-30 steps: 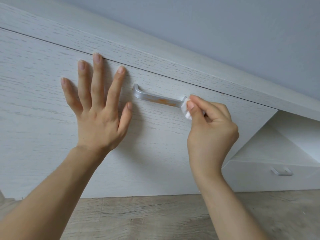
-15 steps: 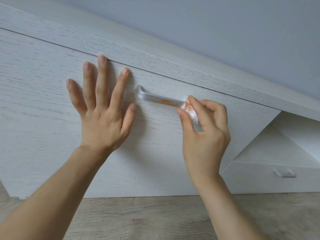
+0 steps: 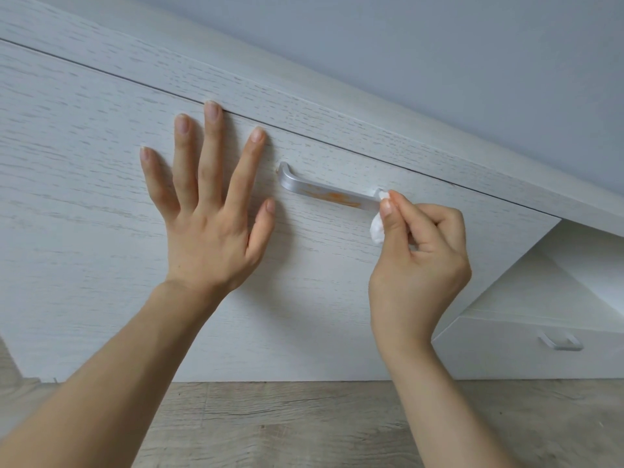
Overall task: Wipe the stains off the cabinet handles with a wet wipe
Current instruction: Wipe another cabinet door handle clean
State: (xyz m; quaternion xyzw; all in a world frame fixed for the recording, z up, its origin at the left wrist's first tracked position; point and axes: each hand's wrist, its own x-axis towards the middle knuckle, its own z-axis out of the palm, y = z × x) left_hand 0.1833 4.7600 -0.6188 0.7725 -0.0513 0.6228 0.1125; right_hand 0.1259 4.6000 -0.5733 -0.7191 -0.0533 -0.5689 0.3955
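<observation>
Right hand [image 3: 418,251] pinching wet wipe [image 3: 377,228] at silver handle [image 3: 327,192] end; left hand [image 3: 206,211] flat, fingers spread, on drawer front [image 3: 84,197]; orange stain [image 3: 337,198] remaining, second handle [image 3: 560,342] untouched.

My left hand [image 3: 206,228] lies flat with fingers spread, pointing to twelve o'clock, forearm running down to seven. My right hand [image 3: 417,261] is curled, thumb and forefinger pinched together at its eleven o'clock, forearm dropping toward five.
</observation>
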